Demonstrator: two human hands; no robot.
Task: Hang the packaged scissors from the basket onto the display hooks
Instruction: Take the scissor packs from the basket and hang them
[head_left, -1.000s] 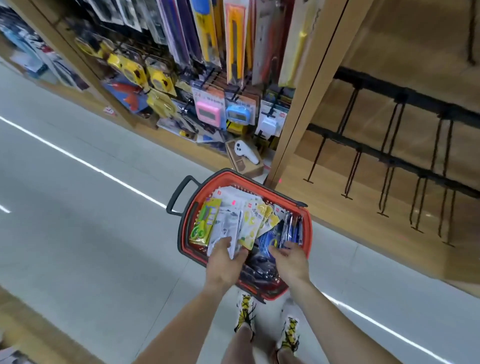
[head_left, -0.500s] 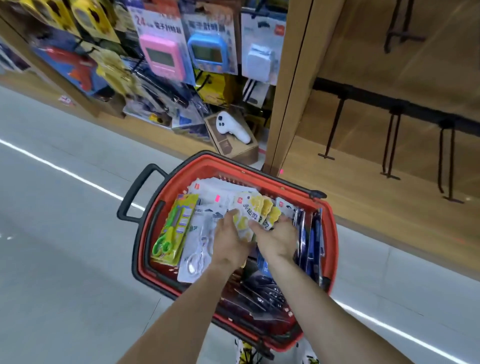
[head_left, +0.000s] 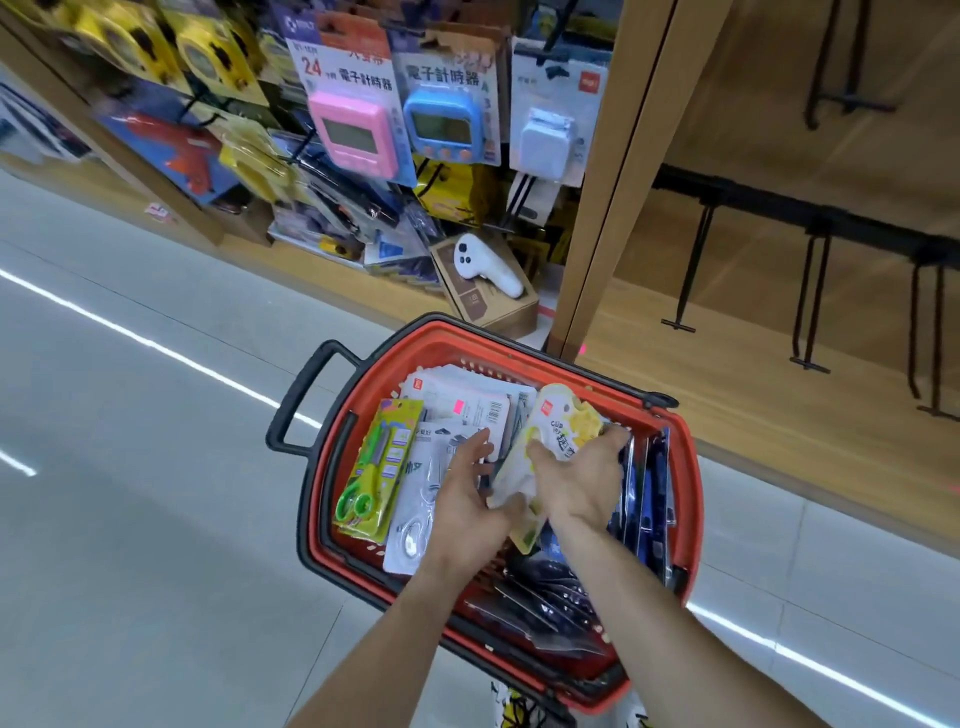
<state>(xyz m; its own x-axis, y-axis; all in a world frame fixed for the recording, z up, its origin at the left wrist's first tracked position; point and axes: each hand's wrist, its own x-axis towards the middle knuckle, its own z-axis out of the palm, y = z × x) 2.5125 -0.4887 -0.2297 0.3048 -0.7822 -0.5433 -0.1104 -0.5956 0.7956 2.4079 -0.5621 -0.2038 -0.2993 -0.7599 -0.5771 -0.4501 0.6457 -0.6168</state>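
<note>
Yellow-and-white scissors pack, slightly crumpled

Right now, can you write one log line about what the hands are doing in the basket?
stage: picking | right hand: grips yellow-white packet | left hand: open, touching same packet | red basket: many packs inside | display hooks: empty

A red basket of packaged scissors is seen on the floor. A yellow pack is gripped by the right hand; the left hand is placed beside it over a white pack. Bare hooks are seen at right.
</note>
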